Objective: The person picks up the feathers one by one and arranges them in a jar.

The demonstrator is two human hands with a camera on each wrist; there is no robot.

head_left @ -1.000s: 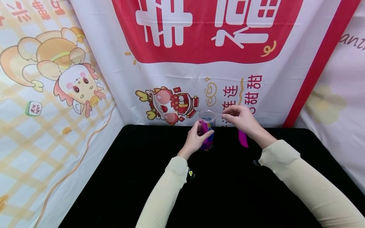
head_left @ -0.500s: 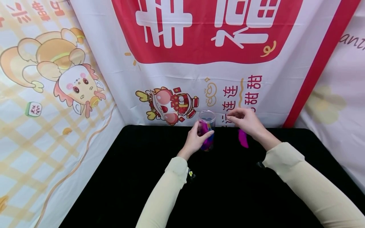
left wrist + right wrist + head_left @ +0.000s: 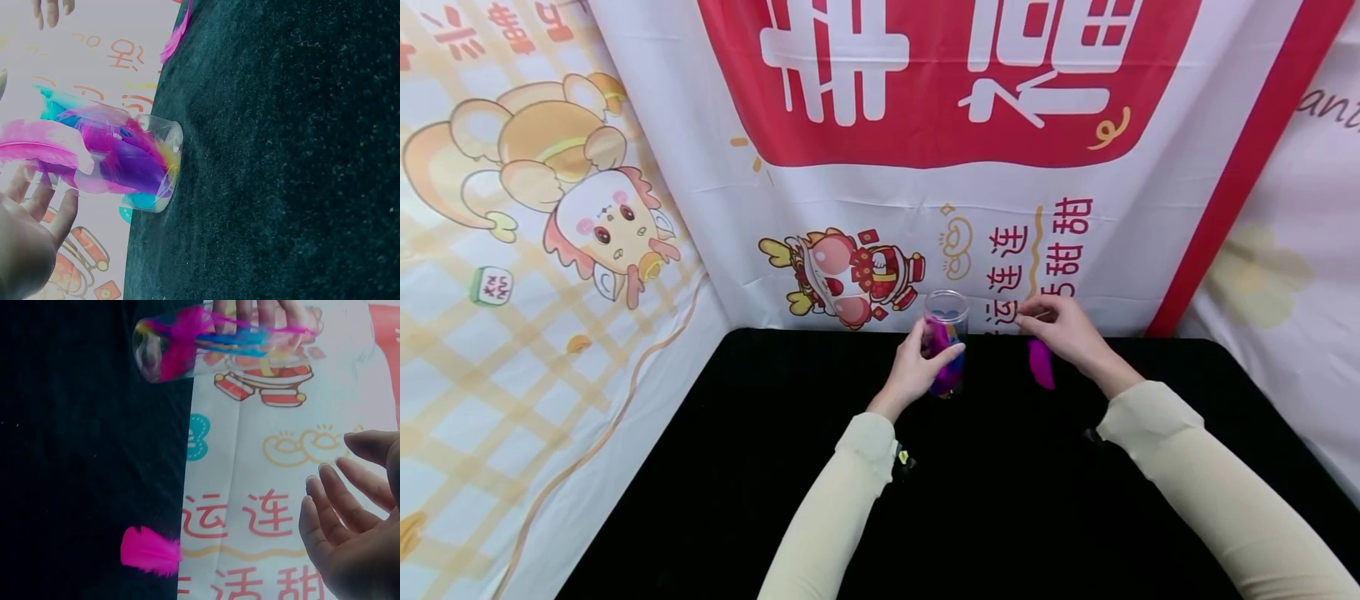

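My left hand (image 3: 913, 367) grips a clear plastic cup (image 3: 947, 307), which stands upright near the back of the black table. Inside the cup are several feathers (image 3: 131, 156) in magenta, purple, blue and yellow. To the right of the cup, a single magenta feather (image 3: 1041, 365) lies on the cloth by the far edge. Just above that feather is my right hand (image 3: 1067, 335), its fingers loosely bent. In the right wrist view its thumb and fingers (image 3: 331, 500) stand apart with nothing between them.
Black cloth covers the table (image 3: 985, 500). Close behind its far edge hangs a white and red printed curtain (image 3: 925, 187). A checked printed curtain (image 3: 550, 333) borders the left side, and a pale one (image 3: 1285, 275) the right.
My right hand has moved right and slightly down, away from the cup and closer to the loose magenta feather. The left hand and the cup have stayed in place.
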